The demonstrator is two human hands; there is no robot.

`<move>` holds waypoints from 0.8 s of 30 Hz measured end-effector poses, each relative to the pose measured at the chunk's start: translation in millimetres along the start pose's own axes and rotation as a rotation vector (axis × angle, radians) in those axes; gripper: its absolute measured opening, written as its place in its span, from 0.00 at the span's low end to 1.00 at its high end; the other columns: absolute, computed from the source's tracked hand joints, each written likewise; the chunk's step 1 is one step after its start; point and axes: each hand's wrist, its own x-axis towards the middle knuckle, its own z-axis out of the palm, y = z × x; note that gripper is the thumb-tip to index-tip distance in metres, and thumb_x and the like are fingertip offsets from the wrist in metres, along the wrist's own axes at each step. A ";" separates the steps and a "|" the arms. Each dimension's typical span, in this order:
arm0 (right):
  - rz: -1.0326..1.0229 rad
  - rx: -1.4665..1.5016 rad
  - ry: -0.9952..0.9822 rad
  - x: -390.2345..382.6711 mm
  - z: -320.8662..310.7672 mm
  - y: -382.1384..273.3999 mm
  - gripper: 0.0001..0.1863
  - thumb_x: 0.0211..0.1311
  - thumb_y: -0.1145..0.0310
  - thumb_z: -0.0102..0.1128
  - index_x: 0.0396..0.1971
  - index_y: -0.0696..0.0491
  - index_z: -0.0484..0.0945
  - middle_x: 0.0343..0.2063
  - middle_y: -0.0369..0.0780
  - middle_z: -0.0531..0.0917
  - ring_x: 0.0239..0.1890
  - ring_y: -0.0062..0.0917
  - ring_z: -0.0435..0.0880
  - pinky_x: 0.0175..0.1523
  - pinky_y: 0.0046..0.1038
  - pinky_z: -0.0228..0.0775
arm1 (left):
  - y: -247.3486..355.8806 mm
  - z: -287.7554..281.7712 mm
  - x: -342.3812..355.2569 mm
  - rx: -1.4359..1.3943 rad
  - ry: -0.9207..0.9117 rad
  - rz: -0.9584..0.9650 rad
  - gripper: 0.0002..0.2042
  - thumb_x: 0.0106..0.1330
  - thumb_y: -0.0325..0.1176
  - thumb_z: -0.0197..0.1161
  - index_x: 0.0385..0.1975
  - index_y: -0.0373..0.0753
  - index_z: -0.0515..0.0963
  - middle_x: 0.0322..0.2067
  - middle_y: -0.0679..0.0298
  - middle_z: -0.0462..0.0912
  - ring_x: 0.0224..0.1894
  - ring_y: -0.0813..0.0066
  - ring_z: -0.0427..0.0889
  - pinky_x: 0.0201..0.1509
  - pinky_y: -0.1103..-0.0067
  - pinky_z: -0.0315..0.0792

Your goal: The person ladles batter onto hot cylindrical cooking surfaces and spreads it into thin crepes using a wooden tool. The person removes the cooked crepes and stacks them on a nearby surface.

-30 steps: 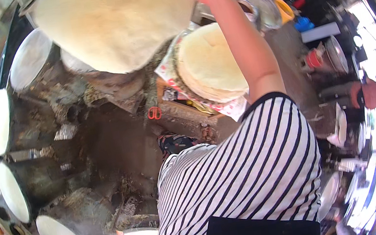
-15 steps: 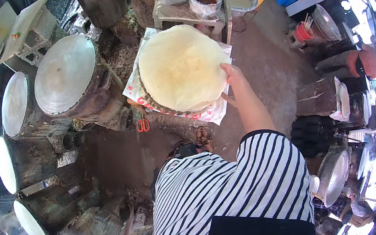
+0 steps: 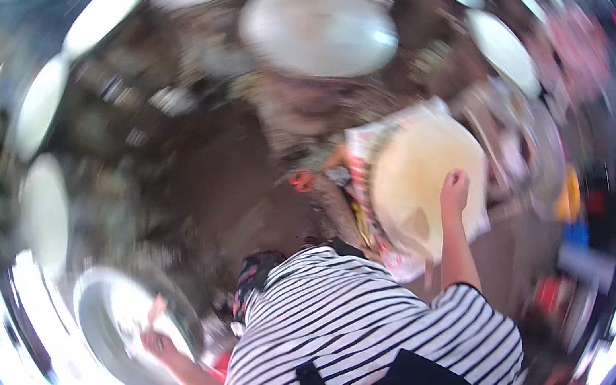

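My left hand, at the lower left, is closed around a flat wooden stick. It is over a wide metal basin with whitish contents, blurred by motion. On the right lies a stack of thin, round, pale-yellow sheets, resting on a white sheet with red print. My right hand is above the stack with its fingers curled in and nothing visible in them. I cannot tell whether it touches the top sheet. A shadow of the arm falls on the stack's near part.
Drum-like stoves with round pale tops, such as one big top, curve around the far and left sides. Orange-handled scissors lie left of the stack. A yellow container and a red one stand at the right.
My view has swung left, so the stack now sits further right and the basin is in full view. My right hand has moved from the stack's edge to above it, fingers curled.
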 end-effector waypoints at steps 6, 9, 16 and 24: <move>-0.611 0.513 -1.344 -148.4 154.8 -317.6 0.11 0.64 0.69 0.47 0.42 0.56 0.76 0.32 0.40 0.82 0.33 0.21 0.81 0.37 0.21 0.72 | -47.6 106.0 -115.0 0.151 0.543 0.100 0.17 0.66 0.33 0.48 0.51 0.29 0.67 0.11 0.76 0.57 0.10 0.89 0.55 0.09 0.92 0.51; -0.787 0.447 -2.014 -318.4 135.2 -430.6 0.13 0.63 0.67 0.48 0.43 0.57 0.76 0.34 0.40 0.83 0.34 0.21 0.82 0.40 0.24 0.73 | -48.7 67.0 -106.9 -0.129 0.239 -0.023 0.17 0.66 0.33 0.48 0.52 0.32 0.67 0.11 0.76 0.56 0.09 0.89 0.51 0.08 0.91 0.45; -0.521 -0.490 -2.681 -520.6 48.3 -493.2 0.10 0.61 0.66 0.50 0.32 0.58 0.73 0.21 0.38 0.77 0.18 0.21 0.75 0.22 0.24 0.68 | -51.7 67.7 -83.5 0.046 0.418 0.074 0.13 0.66 0.38 0.50 0.38 0.35 0.74 0.10 0.71 0.66 0.07 0.85 0.60 0.06 0.89 0.51; -2.484 -0.376 -1.168 -589.0 108.9 -610.0 0.10 0.51 0.72 0.49 0.30 0.59 0.78 0.32 0.49 0.82 0.37 0.42 0.82 0.39 0.38 0.74 | -30.7 32.4 -19.9 0.163 0.606 -0.006 0.12 0.65 0.41 0.51 0.27 0.38 0.67 0.13 0.63 0.71 0.07 0.78 0.64 0.07 0.83 0.60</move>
